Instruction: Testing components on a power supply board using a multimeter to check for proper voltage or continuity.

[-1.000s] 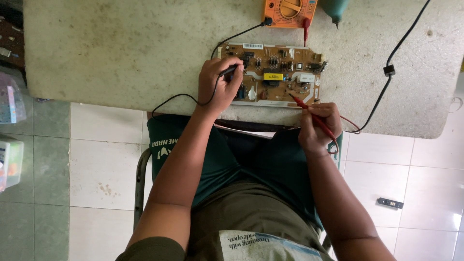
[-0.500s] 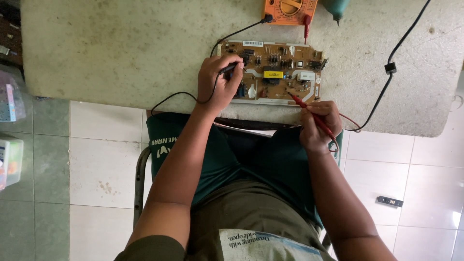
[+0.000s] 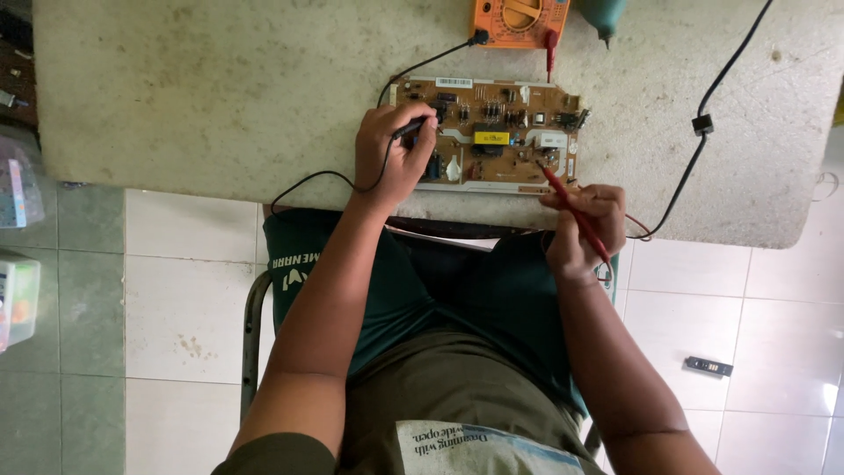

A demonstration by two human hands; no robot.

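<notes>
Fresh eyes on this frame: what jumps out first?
The brown circuit board at the near edge of the worn table, with both hands on it. The left hand presses a black probe to the board's left end; the right hand angles a red probe at its lower right. An orange multimeter sits just beyond.

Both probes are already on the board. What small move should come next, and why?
Probably hold both tips still and look up at the orange meter. The left hand presses the black probe on the circuit board, and the right hand holds the red probe at its near edge.
</notes>
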